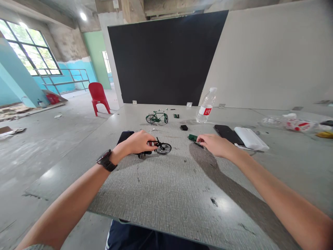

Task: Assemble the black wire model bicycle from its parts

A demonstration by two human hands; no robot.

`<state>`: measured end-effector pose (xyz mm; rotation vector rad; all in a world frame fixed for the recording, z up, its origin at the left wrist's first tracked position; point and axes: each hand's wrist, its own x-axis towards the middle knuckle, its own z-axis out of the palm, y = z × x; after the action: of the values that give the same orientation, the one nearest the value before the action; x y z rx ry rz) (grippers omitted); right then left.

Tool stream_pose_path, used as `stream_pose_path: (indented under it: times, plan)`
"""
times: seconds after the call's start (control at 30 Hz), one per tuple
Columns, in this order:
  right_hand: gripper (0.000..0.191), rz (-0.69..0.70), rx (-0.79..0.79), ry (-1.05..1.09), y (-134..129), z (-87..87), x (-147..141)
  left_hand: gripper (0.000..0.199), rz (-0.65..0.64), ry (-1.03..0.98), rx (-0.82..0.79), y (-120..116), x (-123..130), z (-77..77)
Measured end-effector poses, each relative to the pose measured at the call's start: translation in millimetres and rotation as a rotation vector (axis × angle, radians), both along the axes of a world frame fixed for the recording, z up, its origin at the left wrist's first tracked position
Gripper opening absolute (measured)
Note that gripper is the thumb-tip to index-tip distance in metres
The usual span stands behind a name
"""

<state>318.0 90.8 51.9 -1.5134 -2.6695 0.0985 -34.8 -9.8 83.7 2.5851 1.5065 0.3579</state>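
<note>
A small black model bicycle stands on the grey table, its front wheel to the right. My left hand is closed on its frame from above and hides much of its rear part. Farther right, my right hand pinches the right end of a small thin tool-like item lying by a small green piece. A green model bicycle stands farther back. Between the bicycles and the bottle lie a small black block and a small dark green part.
A dark phone lies behind my left hand. To the right are a water bottle, a black phone, a white pouch and crumpled plastic packaging. A black panel rises at the back edge.
</note>
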Motion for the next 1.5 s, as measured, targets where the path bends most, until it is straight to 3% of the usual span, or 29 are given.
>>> stream_pose_path:
  times: [0.57,0.8,0.93,1.13,1.3,1.5]
  plan:
    - [0.023,0.024,-0.111,0.057,8,-0.5,4,0.035,0.01,-0.002,-0.006,-2,1,1.9]
    - [0.031,0.04,0.041,0.096,4,6.2,1,0.034,0.004,-0.012,-0.002,-2,1,2.3]
    - [0.033,0.094,0.024,0.286,-18,29.1,-26,0.033,0.005,-0.005,-0.001,-2,2,2.3]
    - [0.031,0.311,0.029,0.457,-57,61.6,-101,0.029,-0.008,-0.015,0.0,3,-1,-2.2]
    - [0.024,0.457,0.021,0.463,-60,65.9,-136,0.029,-0.002,0.004,0.026,4,-1,-3.6]
    - [0.023,0.518,0.008,0.488,-54,62.0,-139,0.029,0.006,0.03,0.027,3,0,-1.8]
